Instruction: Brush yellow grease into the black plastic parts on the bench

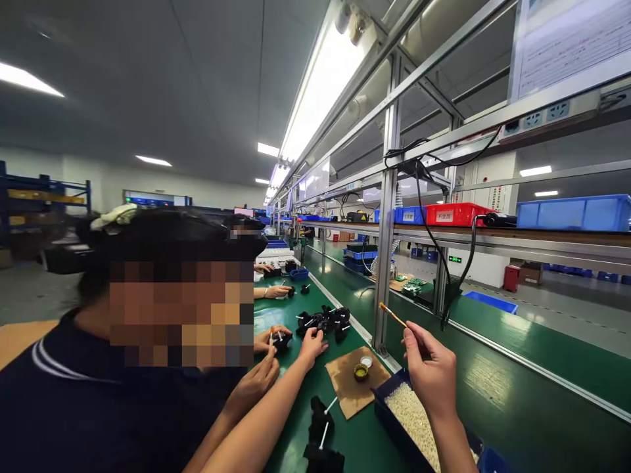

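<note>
My right hand (430, 369) is raised above a blue bin (389, 412) of small white pieces (417, 417), and its fingers pinch a thin brush (393, 315) with an orange tip that points up and left. My left hand (311, 343) reaches forward across the green table (359, 443) to a pile of black parts (326, 320), fingers curled on one at the pile's near edge. Between my hands lies a brown card (345, 394) with a small cup of yellow liquid (361, 372) and a white cap (366, 360). More black parts with white sticks (321, 430) lie near me.
A co-worker in a dark shirt (98, 407) sits close on my left, one hand (256, 384) near my left arm, another hand (269, 338) on a black part. An aluminium post (384, 263) stands behind the card. Blue and red bins (456, 213) sit on the shelf.
</note>
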The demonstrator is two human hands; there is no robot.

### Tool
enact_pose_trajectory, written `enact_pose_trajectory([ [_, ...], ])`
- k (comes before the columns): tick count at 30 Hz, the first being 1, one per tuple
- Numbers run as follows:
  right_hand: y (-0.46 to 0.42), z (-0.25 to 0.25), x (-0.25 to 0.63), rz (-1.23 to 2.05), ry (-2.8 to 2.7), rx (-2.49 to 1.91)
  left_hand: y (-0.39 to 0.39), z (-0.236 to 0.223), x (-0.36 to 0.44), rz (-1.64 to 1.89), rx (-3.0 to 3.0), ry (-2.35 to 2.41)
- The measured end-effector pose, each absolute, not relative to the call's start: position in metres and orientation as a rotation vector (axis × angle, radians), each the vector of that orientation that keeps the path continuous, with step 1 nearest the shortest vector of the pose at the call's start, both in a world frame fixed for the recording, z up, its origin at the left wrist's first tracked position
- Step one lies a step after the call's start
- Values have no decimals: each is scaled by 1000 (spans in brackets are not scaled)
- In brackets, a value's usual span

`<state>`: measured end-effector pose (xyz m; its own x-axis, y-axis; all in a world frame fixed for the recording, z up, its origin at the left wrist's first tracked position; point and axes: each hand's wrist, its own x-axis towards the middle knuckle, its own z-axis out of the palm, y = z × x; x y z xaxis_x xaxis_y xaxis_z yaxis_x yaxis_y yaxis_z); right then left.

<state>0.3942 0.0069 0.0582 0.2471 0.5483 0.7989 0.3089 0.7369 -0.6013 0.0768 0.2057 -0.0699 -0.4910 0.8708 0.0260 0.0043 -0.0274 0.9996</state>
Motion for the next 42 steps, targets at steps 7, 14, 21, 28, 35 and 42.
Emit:
enact_pose_trajectory([
  [7, -12, 47, 381, 327, -1394, -846, 113, -53, 97, 1715, 824, 993],
  [14, -56, 19, 380, 451, -1229, -912, -12, -31, 142, 1555, 950, 709],
  [21, -53, -16, 379, 572, -1005, -949, -87, -22, 218, 1321, 1358, 600],
  [28, -49, -36, 378, 542, -981, -980, -84, -42, 257, 1577, 905, 497],
  [35, -53, -36, 364, 448, -1114, -985, -88, -55, 253, 1482, 704, 318],
  [42, -55, -31, 370, 335, -1267, -969, -44, -60, 223, 1593, 399, 397],
])
